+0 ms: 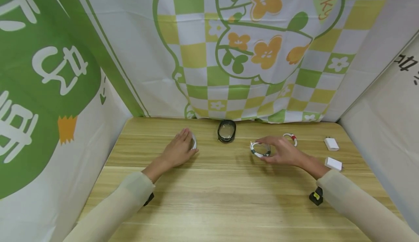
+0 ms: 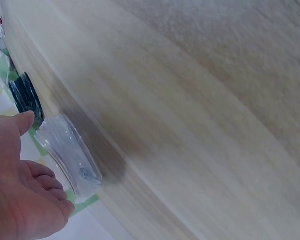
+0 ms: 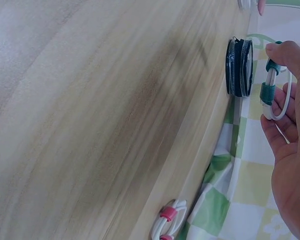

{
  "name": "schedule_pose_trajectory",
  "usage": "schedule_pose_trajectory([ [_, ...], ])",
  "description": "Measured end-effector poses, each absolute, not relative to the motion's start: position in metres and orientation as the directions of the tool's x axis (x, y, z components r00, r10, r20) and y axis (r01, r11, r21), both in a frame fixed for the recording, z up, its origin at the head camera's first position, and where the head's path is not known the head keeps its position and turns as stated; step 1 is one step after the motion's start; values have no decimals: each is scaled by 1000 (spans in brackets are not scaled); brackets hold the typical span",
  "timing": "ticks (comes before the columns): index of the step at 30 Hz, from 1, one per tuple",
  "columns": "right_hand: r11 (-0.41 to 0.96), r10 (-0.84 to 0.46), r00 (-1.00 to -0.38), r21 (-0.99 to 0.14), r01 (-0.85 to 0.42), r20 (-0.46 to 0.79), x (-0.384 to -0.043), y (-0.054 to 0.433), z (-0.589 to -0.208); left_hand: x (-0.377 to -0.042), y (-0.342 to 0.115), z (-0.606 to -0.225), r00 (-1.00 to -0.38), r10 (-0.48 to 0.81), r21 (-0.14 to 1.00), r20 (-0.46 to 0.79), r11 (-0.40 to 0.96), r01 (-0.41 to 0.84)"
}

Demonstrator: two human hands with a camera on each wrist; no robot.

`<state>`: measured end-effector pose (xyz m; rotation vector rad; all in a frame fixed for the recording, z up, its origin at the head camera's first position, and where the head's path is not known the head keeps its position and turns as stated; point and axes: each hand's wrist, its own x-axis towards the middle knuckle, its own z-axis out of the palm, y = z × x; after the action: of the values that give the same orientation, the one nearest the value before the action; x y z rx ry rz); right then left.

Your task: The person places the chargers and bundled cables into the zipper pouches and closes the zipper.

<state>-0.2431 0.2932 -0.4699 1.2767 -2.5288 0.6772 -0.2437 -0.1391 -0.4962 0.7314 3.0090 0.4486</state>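
My left hand (image 1: 178, 148) curls round a clear, round zip case (image 2: 70, 152), low over the wooden table; the hand hides most of it in the head view. In the left wrist view the thumb lies toward one end and the curled fingers along its edge. With thumb and fingers my right hand (image 1: 284, 151) grips a coiled white cable (image 1: 260, 155) bound by dark green ties (image 3: 268, 93), held above the tabletop. Between the hands, farther back, sits a round black-rimmed zip case (image 1: 226, 131) with a see-through top.
A second white cable coil with red ties (image 1: 291, 139) lies just behind my right hand. Two white charger plugs, one behind (image 1: 331, 143) and one nearer (image 1: 333, 164), rest at the right. A printed green and white cloth (image 1: 235, 92) hangs along the table's back edge.
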Motion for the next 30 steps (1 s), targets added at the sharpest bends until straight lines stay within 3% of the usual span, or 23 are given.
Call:
schedule_pose_trajectory([
  [11, 498, -702, -565, -270, -824, 434, -249, 285, -470, -244, -138, -505, -905, 420, 327, 64, 848, 417],
  [30, 509, -695, -581, -281, -814, 424, -252, 278, -470, -247, -139, -514, -920, 386, 493, 74, 787, 370],
])
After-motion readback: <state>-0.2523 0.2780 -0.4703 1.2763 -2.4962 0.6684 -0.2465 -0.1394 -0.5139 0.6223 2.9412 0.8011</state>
